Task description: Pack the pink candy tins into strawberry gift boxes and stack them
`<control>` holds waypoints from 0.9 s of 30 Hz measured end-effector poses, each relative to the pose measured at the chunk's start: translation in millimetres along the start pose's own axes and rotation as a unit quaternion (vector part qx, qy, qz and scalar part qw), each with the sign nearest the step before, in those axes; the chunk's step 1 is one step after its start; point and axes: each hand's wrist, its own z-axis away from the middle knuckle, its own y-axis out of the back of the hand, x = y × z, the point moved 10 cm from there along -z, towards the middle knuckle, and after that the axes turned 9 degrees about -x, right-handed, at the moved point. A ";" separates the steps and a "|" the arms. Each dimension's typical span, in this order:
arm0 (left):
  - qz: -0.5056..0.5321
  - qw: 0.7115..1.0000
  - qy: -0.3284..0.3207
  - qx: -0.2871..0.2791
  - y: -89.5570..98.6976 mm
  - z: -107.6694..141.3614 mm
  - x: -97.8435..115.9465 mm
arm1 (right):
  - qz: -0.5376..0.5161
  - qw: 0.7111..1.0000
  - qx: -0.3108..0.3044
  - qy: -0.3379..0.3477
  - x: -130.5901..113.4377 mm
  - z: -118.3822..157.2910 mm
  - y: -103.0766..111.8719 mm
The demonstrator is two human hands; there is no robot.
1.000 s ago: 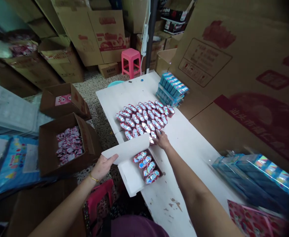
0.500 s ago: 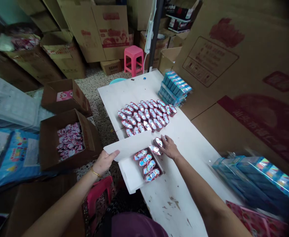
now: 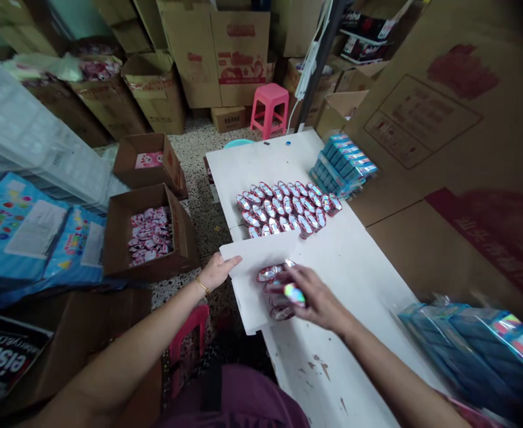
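My left hand (image 3: 219, 270) pinches the left edge of the raised white lid of a display box (image 3: 246, 297) at the near part of the table. Several shiny oval packs with red edges (image 3: 270, 273) lie in the box. Over the box's right side, my right hand (image 3: 317, 297) holds one more shiny pack (image 3: 294, 294) between its fingers; this hand is blurred and hides part of the box. Beyond the lid, rows of similar packs (image 3: 283, 205) stand close together on the white table (image 3: 354, 261).
Bundled blue boxes (image 3: 341, 163) stand at the table's far right, and more wrapped blue boxes (image 3: 479, 333) at the near right. Open cartons (image 3: 183, 232) sit on the floor at left. A pink stool (image 3: 270, 107) stands beyond the table. Large cartons line the right.
My right hand has moved from beyond the box's far corner to above its packs, with a pack now in its fingers. My left hand still holds the lid. The view has shifted left.
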 end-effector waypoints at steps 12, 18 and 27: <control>-0.009 0.999 -0.005 -0.038 -1.7 6.2 -5.7 | 0.069 0.972 -0.200 0.100 -39.4 -80.0 -97.7; 0.001 0.999 0.003 -0.044 -5.7 6.0 -6.3 | 0.159 0.961 -0.194 0.112 -46.8 -100.0 -122.6; -0.011 0.999 -0.002 -0.030 -2.8 1.0 -7.1 | 0.194 0.978 -0.064 0.031 -36.2 -56.0 -133.0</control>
